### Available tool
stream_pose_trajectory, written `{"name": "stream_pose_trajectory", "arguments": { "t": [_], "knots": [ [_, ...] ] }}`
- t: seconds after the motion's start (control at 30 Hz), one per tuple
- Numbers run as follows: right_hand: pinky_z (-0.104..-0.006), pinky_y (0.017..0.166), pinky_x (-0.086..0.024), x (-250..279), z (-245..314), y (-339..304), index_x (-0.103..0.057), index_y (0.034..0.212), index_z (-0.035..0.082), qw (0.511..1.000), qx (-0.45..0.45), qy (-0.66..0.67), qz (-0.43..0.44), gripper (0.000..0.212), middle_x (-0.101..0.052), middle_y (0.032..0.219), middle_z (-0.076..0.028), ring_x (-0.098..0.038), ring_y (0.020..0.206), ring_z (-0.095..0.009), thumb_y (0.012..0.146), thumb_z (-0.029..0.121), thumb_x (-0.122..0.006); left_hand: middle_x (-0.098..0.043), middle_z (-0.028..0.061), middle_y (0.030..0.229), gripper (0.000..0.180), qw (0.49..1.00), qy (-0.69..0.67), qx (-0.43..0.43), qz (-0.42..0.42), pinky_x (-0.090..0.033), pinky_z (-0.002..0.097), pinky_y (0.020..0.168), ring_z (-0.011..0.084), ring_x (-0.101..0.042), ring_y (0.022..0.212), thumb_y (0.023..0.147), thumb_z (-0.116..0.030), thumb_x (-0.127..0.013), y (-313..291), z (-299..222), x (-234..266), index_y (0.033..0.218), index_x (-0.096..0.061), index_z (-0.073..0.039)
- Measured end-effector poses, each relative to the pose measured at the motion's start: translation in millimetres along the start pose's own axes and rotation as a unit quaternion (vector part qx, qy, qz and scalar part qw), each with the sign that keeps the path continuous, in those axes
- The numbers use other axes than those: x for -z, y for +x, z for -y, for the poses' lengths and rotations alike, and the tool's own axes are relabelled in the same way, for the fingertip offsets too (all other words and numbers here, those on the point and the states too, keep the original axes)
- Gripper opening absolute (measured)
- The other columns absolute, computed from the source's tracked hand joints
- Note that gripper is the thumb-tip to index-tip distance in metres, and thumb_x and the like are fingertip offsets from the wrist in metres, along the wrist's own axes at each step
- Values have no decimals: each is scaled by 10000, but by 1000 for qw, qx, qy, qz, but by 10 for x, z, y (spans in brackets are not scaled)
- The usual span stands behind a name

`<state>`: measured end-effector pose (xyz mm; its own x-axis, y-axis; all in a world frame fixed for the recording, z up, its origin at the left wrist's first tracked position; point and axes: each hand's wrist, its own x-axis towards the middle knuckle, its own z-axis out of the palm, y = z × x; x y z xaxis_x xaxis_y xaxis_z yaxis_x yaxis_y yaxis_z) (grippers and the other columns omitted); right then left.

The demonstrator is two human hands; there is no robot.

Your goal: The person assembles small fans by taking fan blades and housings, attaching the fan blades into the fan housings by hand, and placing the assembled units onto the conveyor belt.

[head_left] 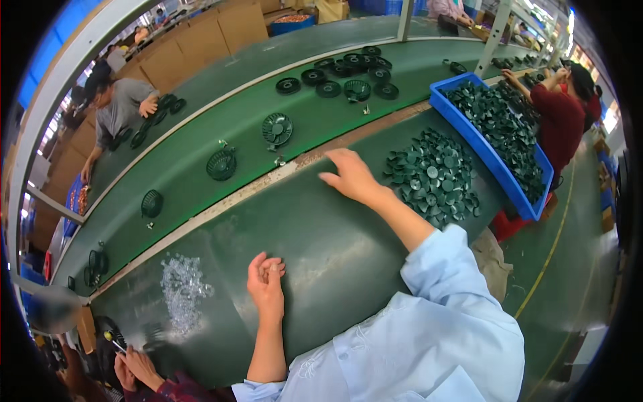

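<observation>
My right hand (353, 177) reaches over the far edge of the dark green worktable (315, 261), thumb and fingers apart, with nothing visible in it. Closest to it on the belt is a dark green round part with a slatted, cage-like face (277, 128). My left hand (266, 287) is held above the middle of the table, its fingers curled in; whatever they hold, if anything, is hidden. Left of it lies a loose pile of small clear plastic pieces (182, 291). To the right of my right hand is a heap of dark green disc-shaped pieces (432, 175).
A green conveyor belt (251, 171) runs beyond the table, carrying more slatted parts (221, 164) and black ring-shaped parts (328, 89). A blue crate (492, 151) full of green pieces stands at the right. Co-workers sit around; one's hands (137, 367) work at lower left.
</observation>
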<state>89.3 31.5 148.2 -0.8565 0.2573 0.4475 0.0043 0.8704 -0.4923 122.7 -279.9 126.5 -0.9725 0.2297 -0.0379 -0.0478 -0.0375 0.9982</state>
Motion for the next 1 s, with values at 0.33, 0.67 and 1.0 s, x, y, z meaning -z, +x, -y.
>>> {"name": "stream_pose_trajectory", "arguments": {
  "t": [0.33,0.67,1.0],
  "knots": [
    [-514,828,-464,739,-822,-607,-610,1063,64,945,-109,-302,60,364,-602,1025,-173,-572,977,-364,732,176,-711,-652,109,941,299,999,39,-8,15,-532,274,756,143,-628,832,948,-46,-564,-139,150,75,1217,-490,62],
    [-466,802,-518,739,-551,-401,-580,1161,-1,980,-6,-92,-175,336,-649,1032,-194,-632,930,-391,826,7,-601,-661,110,954,272,999,8,-28,25,-546,283,756,149,-640,835,938,-31,-568,-105,95,42,1190,-513,57],
    [-408,822,-497,1,577,-897,-569,1217,40,995,0,57,86,420,-579,1155,-160,-588,1038,-330,835,164,-692,-660,104,962,260,998,30,-25,43,-537,276,758,142,-638,847,934,-18,-564,-179,57,60,1183,-522,43]
  ]
}}
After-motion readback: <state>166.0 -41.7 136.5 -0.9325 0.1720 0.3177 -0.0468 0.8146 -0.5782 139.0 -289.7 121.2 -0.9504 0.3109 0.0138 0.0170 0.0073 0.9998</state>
